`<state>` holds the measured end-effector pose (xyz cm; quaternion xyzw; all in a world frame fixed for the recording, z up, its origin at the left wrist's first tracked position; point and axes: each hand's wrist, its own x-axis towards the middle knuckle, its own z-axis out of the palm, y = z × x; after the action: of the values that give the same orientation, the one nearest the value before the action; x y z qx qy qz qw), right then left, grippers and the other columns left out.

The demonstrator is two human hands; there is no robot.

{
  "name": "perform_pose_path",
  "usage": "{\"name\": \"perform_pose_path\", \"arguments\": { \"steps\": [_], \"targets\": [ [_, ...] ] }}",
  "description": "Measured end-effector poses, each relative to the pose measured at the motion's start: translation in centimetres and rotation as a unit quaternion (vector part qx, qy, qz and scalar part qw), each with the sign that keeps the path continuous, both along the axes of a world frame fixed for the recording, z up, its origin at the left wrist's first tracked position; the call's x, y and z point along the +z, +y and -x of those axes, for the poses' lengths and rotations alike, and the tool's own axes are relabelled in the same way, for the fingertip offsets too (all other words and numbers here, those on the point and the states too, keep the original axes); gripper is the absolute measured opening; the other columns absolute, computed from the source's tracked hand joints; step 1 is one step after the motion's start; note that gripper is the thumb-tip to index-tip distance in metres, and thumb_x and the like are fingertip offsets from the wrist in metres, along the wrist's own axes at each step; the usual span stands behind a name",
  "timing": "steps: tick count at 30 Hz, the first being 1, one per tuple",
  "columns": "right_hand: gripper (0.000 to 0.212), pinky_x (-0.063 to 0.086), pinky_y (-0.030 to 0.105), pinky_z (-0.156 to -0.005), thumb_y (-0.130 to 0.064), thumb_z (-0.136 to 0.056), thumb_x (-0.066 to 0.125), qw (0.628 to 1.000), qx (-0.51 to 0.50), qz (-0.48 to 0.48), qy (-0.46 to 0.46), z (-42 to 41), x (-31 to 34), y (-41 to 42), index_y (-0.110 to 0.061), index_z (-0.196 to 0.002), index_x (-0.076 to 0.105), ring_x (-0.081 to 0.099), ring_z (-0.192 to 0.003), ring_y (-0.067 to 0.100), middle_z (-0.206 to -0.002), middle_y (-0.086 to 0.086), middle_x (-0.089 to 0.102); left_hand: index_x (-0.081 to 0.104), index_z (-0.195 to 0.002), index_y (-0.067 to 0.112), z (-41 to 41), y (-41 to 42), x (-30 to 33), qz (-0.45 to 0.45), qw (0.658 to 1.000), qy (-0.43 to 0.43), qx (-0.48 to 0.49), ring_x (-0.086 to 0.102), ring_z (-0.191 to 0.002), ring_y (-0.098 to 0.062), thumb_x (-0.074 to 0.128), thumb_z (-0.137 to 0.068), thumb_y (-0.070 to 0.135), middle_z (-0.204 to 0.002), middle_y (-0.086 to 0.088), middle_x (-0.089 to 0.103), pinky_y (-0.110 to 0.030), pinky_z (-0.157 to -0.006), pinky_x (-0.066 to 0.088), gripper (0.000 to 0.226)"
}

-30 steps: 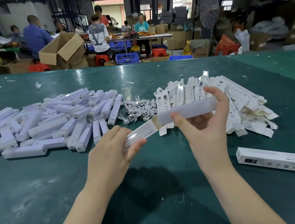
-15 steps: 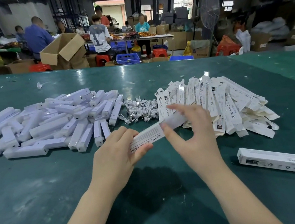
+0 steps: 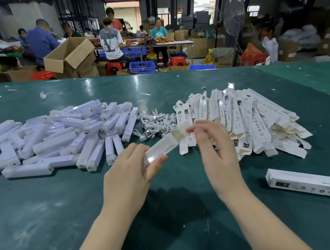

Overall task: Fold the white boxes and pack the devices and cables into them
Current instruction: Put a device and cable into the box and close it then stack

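Green table (image 3: 47,222): left hand (image 3: 128,177) grips white box (image 3: 163,149); right hand (image 3: 215,152) blurred.

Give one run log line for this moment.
left hand: holds box | right hand: at end flap, blurred | packed box: on table

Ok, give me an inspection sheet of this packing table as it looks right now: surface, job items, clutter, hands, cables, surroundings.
Surface: green table, scuffed, with small white scraps on it.
Job's things: pile of white devices at left; fanned stack of flat unfolded boxes at right; one closed box lying alone near right; one box in hand, its far end flap open.
Clutter: paper scrap at far left of the table.
Hands: left hand grips the box in hand; right hand at its open flap, blurred, grip unclear.
Cables: heap of coiled white cables between devices and flat boxes.
Surroundings: people at tables behind, open cardboard carton, red stools, blue crate, standing fan.
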<state>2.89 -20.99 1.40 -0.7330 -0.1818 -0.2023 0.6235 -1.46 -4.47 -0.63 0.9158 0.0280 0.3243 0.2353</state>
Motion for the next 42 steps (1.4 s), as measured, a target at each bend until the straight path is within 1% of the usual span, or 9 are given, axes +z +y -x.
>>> {"name": "perform_pose_path", "arguments": {
  "steps": [2, 4, 8, 14, 18, 23, 30, 35, 42],
  "targets": [
    [0.016, 0.044, 0.023, -0.092, -0.023, -0.096, 0.051, 0.998, -0.046, -0.038, 0.033, -1.7, 0.1, 0.5, -0.032, -0.09, 0.064, 0.055, -0.105, 0.003, -0.1, -0.017, 0.062, 0.044, -0.077, 0.024, 0.2, 0.3, 0.3, 0.043, 0.996, -0.028, 0.069, 0.038, -0.064, -0.019, 0.022, -0.083, 0.071, -0.073, 0.008, 0.041, -0.031, -0.052, 0.025, 0.052],
    [0.017, 0.045, 0.026, -0.093, -0.013, -0.095, 0.049, 0.994, -0.047, 0.067, 0.069, -4.1, -0.1, 1.6, -0.024, -0.101, 0.062, 0.056, -0.1, 0.003, -0.104, -0.013, 0.063, 0.037, -0.073, 0.022, 0.3, 0.7, 0.6, 0.075, 0.989, -0.039, 0.121, 0.037, -0.062, -0.024, 0.021, -0.084, 0.069, -0.071, 0.006, 0.038, -0.032, -0.053, 0.026, 0.051],
    [0.044, 0.035, 0.034, -0.109, -0.01, -0.096, 0.042, 0.913, -0.021, 0.406, 0.032, -9.6, -1.5, 4.1, -0.01, -0.141, 0.045, 0.045, -0.13, 0.024, -0.141, 0.008, 0.051, 0.041, -0.076, 0.015, 0.1, 1.7, 0.5, 0.083, 0.983, -0.039, 0.158, 0.042, -0.069, -0.028, 0.017, -0.083, 0.071, -0.076, 0.003, 0.042, -0.035, -0.057, 0.031, 0.061],
    [0.064, 0.028, 0.043, -0.115, -0.015, -0.096, 0.043, 0.819, 0.025, 0.572, 0.021, -14.7, -2.8, 6.7, -0.019, -0.155, 0.02, 0.026, -0.144, 0.027, -0.159, 0.008, 0.025, 0.042, -0.076, 0.015, -0.1, 1.9, 0.6, 0.105, 0.982, -0.06, 0.146, 0.044, -0.072, -0.03, 0.018, -0.084, 0.071, -0.073, 0.002, 0.043, -0.037, -0.056, 0.033, 0.062],
    [0.054, 0.034, 0.043, -0.108, -0.027, -0.093, 0.051, 0.829, -0.003, 0.559, 0.004, -15.1, -3.7, 7.5, -0.016, -0.144, 0.037, 0.036, -0.133, 0.03, -0.146, 0.007, 0.041, 0.036, -0.07, 0.022, -0.2, 1.8, 0.4, 0.115, 0.983, -0.043, 0.134, 0.044, -0.07, -0.028, 0.018, -0.084, 0.071, -0.07, 0.004, 0.041, -0.036, -0.056, 0.031, 0.055],
    [0.027, 0.042, 0.039, -0.093, -0.023, -0.093, 0.056, 0.821, -0.017, 0.564, -0.082, -14.0, -3.2, 6.7, -0.015, -0.119, 0.055, 0.048, -0.111, 0.028, -0.124, 0.005, 0.056, 0.028, -0.066, 0.027, -0.4, 1.6, 0.4, 0.122, 0.984, -0.035, 0.124, 0.041, -0.066, -0.025, 0.017, -0.083, 0.073, -0.067, 0.004, 0.041, -0.035, -0.054, 0.026, 0.05],
    [0.034, 0.039, 0.033, -0.084, -0.033, -0.087, 0.058, 0.784, 0.054, 0.61, -0.1, -10.4, -2.1, 4.9, -0.02, -0.118, 0.054, 0.046, -0.105, 0.026, -0.121, 0.0, 0.051, 0.034, -0.068, 0.022, -0.3, 1.5, 0.3, 0.131, 0.983, -0.032, 0.121, 0.043, -0.066, -0.027, 0.017, -0.082, 0.074, -0.067, 0.004, 0.043, -0.036, -0.056, 0.029, 0.056],
    [0.042, 0.039, 0.031, -0.086, -0.042, -0.089, 0.058, 0.813, 0.055, 0.577, -0.059, -9.7, -1.4, 4.4, -0.025, -0.127, 0.054, 0.043, -0.114, 0.022, -0.123, -0.001, 0.046, 0.035, -0.067, 0.023, -0.3, 1.6, 0.4, 0.134, 0.983, -0.028, 0.12, 0.042, -0.063, -0.02, 0.017, -0.083, 0.073, -0.067, 0.003, 0.044, -0.035, -0.054, 0.026, 0.056],
    [0.022, 0.032, 0.031, -0.082, -0.03, -0.095, 0.051, 0.781, 0.031, 0.606, -0.148, -8.5, -1.6, 4.8, -0.02, -0.106, 0.068, 0.044, -0.106, 0.024, -0.111, 0.001, 0.053, 0.028, -0.064, 0.027, -0.2, 1.5, 0.5, 0.129, 0.985, -0.036, 0.107, 0.038, -0.058, -0.01, 0.02, -0.084, 0.072, -0.064, 0.006, 0.039, -0.031, -0.049, 0.024, 0.049]
  ]
}}
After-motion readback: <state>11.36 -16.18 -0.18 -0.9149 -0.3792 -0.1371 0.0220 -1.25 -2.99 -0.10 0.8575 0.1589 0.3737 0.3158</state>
